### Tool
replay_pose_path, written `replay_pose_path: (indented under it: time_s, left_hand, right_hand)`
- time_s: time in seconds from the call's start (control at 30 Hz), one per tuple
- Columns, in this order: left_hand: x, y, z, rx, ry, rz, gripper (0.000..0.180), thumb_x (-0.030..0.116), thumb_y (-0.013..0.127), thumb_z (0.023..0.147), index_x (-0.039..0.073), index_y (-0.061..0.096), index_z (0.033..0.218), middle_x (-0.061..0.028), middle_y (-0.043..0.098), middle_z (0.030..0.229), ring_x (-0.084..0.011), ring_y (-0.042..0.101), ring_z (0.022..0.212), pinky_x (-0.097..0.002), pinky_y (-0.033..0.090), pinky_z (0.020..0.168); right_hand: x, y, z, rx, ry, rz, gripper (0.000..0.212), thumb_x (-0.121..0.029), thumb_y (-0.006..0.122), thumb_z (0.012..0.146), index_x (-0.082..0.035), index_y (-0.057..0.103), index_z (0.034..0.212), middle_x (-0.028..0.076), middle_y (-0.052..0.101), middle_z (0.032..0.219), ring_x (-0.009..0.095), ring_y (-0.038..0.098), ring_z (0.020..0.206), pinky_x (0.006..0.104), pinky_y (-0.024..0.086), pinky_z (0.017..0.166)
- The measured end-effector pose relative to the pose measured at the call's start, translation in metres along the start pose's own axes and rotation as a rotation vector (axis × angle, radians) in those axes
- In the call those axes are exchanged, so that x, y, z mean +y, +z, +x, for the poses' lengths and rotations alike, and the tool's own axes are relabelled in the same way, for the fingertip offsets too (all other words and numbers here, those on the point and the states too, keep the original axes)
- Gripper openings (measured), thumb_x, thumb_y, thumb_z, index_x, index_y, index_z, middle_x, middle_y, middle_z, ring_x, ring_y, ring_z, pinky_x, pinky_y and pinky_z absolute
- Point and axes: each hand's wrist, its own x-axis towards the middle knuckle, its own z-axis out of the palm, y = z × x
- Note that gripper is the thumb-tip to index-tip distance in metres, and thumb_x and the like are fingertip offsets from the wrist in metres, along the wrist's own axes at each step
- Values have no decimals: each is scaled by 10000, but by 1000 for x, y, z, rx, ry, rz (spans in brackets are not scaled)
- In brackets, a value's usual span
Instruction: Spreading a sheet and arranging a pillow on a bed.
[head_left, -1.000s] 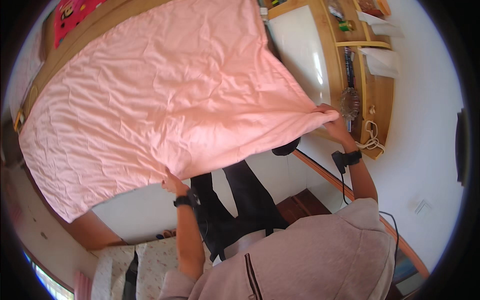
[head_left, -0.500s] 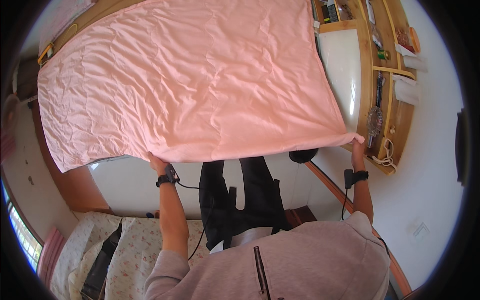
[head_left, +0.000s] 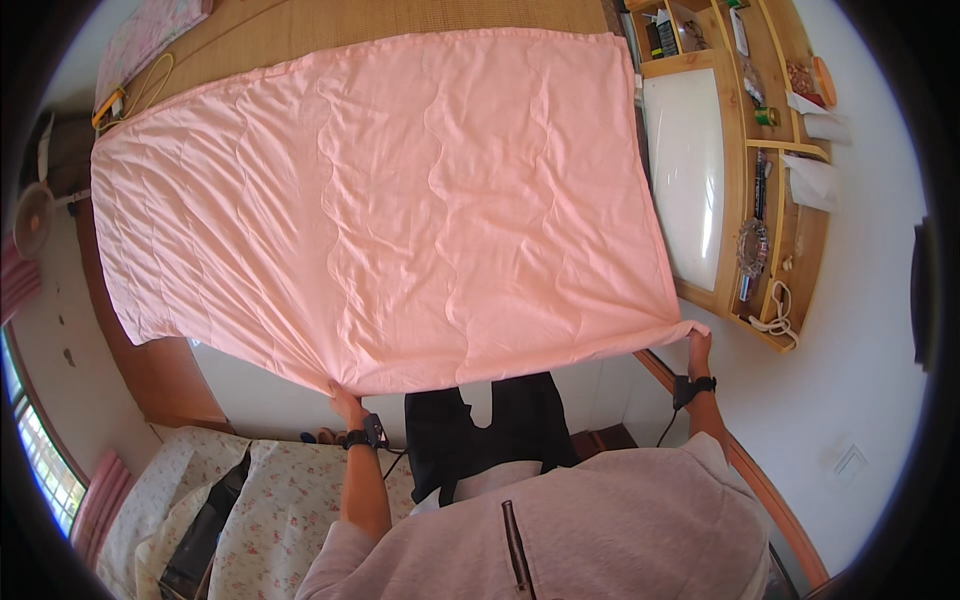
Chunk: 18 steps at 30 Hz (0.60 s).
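A pink quilt [head_left: 450, 210] with wavy stitched lines is spread over the bed, and its near edge is pulled taut toward me. My left hand [head_left: 346, 405] is closed on that edge left of my legs, where creases fan out from the grip. At the quilt's near right corner, my right hand [head_left: 699, 345] is closed round a bunched bit of cloth. The edge between both hands hangs in front of my black trousers. The fingertips are partly hidden by the cloth.
Beyond the quilt lies a woven mat [head_left: 400, 15] with a folded floral cloth [head_left: 150, 35] and a yellow cord [head_left: 150, 85]. Wooden shelves [head_left: 735, 100] with small items line the right side. A fan [head_left: 35, 215] stands at the left. A floral cover [head_left: 270, 510] lies near left.
Both hands have drawn the quilt toward me, still gripping its edge. Its far edge has slid nearer, uncovering the woven mat. The cloth lies smoother, and its near edge hangs lower.
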Motion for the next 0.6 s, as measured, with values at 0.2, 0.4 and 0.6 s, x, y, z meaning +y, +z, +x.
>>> replay_pose_path:
  time_s: [0.2,0.4,0.6]
  left_hand:
    - [81,41,-18,-17,156,41,537,412,649,965,-105,563,1085,-104,635,876,-152,577,686,-326,462,549]
    - [234,174,-37,-280,785,-4,402,384,639,972,1,605,1090,-14,599,900,-82,550,749,-217,420,562]
    - [377,330,94,-534,667,-236,414,335,613,996,-11,529,1208,-93,603,1119,-202,596,1080,-331,490,1005]
  right_hand:
    - [-30,22,0,-119,-113,-31,200,-92,525,868,32,676,914,52,679,868,166,624,850,323,485,755]
    - [-170,49,105,-40,-426,-118,274,-252,622,965,19,644,991,46,650,880,126,586,835,320,480,724]
    - [-341,161,264,101,-603,28,304,-270,687,933,30,647,913,95,626,725,129,533,682,331,468,648]
